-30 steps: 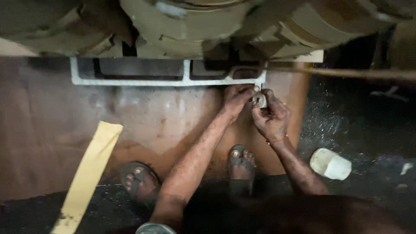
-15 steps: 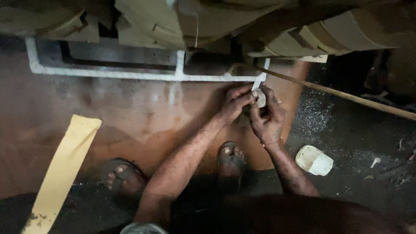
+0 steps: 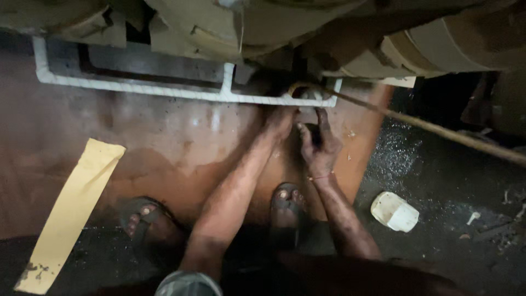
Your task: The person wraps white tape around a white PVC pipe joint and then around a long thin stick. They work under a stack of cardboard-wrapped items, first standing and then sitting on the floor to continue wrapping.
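My left hand (image 3: 280,121) reaches forward to the right end of a white rectangular frame (image 3: 164,90) and rests against its lower bar; its fingertips are lost in shadow. Just to its right, my right hand (image 3: 320,145) is curled around a small dark object (image 3: 312,131), with a thin thread around the wrist. Both hands are close together over a brown wet-looking board (image 3: 164,142) on which the frame lies.
A long yellow strip (image 3: 76,208) lies on the left of the board. My sandalled feet (image 3: 143,216) (image 3: 287,200) stand at its near edge. A white container (image 3: 394,211) sits on the dark floor at right. A thin stick (image 3: 438,131) slants away rightward. Stacked pale sheets (image 3: 219,27) overhang.
The view has shifted, so the frame sits lower and further right. My hands have dropped slightly from the frame's corner, and the small pale piece they pinched no longer shows.
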### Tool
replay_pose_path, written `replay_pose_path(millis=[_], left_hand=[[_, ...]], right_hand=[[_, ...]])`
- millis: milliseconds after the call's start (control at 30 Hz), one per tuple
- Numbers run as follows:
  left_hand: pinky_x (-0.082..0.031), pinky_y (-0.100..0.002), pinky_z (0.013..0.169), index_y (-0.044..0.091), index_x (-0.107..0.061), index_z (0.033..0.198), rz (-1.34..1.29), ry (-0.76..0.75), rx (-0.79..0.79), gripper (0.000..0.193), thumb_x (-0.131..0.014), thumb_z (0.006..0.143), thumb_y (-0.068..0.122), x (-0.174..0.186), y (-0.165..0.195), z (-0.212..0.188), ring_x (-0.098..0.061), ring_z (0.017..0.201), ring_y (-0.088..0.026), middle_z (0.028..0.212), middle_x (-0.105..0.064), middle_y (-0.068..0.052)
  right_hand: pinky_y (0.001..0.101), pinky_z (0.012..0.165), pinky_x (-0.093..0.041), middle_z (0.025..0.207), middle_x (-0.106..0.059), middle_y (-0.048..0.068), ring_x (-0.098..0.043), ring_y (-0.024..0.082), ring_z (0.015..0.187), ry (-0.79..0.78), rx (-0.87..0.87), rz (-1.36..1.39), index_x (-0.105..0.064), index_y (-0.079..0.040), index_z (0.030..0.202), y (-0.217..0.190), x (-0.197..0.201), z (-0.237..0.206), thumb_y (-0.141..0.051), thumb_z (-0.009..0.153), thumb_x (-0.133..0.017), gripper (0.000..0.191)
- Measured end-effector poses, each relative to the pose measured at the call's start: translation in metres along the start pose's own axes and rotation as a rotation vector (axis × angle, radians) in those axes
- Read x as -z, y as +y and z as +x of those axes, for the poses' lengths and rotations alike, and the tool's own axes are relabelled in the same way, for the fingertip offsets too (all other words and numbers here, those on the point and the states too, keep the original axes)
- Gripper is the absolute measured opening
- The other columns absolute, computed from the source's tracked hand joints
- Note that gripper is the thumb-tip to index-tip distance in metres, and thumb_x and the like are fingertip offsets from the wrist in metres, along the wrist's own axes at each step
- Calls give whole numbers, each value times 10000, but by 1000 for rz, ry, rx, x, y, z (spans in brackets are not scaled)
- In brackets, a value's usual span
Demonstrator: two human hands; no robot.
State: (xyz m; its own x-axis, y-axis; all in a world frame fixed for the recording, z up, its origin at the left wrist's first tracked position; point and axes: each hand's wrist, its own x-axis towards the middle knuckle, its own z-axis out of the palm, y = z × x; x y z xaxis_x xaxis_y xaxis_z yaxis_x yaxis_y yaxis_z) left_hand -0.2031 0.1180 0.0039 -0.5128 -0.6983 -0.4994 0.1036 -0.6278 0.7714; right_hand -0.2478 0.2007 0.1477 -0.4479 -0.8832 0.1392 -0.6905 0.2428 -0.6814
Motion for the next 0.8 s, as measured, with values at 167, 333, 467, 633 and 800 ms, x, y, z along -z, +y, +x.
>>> replay_pose_path(millis=[167,333,467,633,800], left_hand=[[-510,-421,1062,58,-694,1215,-1049,-169,-118,353,-561,1041,335,-25,10,25,-629,1166,-248,1242,-696,-100],[-509,-500,1043,33,-681,1189,-1390,-435,-144,237,-577,1098,225,-48,25,35,-635,1124,-319,1191,-700,-137],[-508,-513,1042,38,-681,1199,-1302,-458,16,348,-557,1024,312,-37,38,34,-637,1112,-316,1183,-701,-139],[-484,-446,1074,23,-676,1227,-1388,-566,22,485,-490,1017,419,-28,46,22,-621,1148,-289,1219,-692,-133],[-489,-451,1033,16,-658,1242,-1373,-484,-47,499,-481,1038,436,-18,52,11,-617,1145,-282,1221,-694,-129]], right_hand=[[312,776,-593,993,-754,122,-730,208,826,7,141,-177,-686,0,1327,-29,49,44,-46,1007,-717,324],[478,783,-566,919,-729,131,-752,313,835,-10,577,-398,-678,-33,1042,-57,60,90,-192,882,-767,243],[385,691,-562,820,-707,110,-699,282,707,-190,385,-446,-727,-62,1025,-64,45,104,-350,945,-807,309],[412,674,-507,754,-673,106,-644,284,674,-226,406,-530,-720,-105,975,-52,37,104,-321,986,-853,254],[381,715,-554,855,-688,105,-652,228,729,-54,441,-422,-726,-53,1205,-42,32,88,-208,982,-816,286]])
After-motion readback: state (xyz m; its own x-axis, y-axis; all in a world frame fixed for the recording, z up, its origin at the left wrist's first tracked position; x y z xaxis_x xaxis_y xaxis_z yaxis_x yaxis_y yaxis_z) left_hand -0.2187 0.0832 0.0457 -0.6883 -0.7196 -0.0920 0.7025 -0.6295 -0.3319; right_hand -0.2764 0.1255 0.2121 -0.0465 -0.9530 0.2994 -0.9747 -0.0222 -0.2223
